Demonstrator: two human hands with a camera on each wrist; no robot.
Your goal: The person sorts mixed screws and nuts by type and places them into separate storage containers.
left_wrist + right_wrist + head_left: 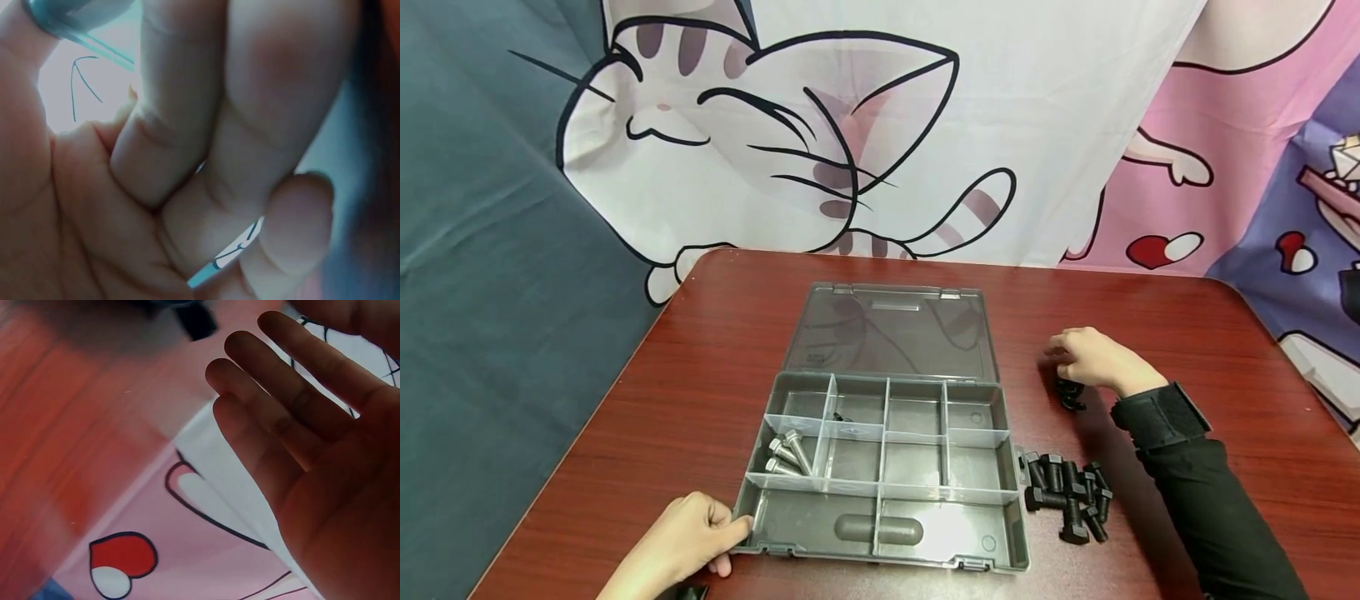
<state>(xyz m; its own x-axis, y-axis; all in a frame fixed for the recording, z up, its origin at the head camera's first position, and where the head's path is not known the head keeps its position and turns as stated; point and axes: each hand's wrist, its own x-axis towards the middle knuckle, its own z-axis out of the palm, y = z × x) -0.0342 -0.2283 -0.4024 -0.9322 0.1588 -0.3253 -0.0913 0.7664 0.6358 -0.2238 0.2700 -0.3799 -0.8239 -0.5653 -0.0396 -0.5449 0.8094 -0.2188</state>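
Observation:
A grey plastic compartment box (951, 546) lies on the table with its clear lid (891, 333) folded back. My left hand (688, 533) grips its front left corner, thumb over the edge; the left wrist view shows the curled fingers (181, 100) close up. Silver bolts (796, 450) fill one left compartment, and a few tiny dark pieces (841, 417) sit in a back one. Right of the box, my right hand (1093, 358) hovers at a small pile of black hardware (1069, 392). Its fingers (294, 387) look loosely extended, with no held thing visible in the right wrist view.
Several black bolts (1067, 492) lie in a heap against the box's right side. A dark object (691, 592) shows partly beneath my left wrist. Behind the reddish-brown table (737, 317) hangs a cartoon-printed cloth (1060, 125).

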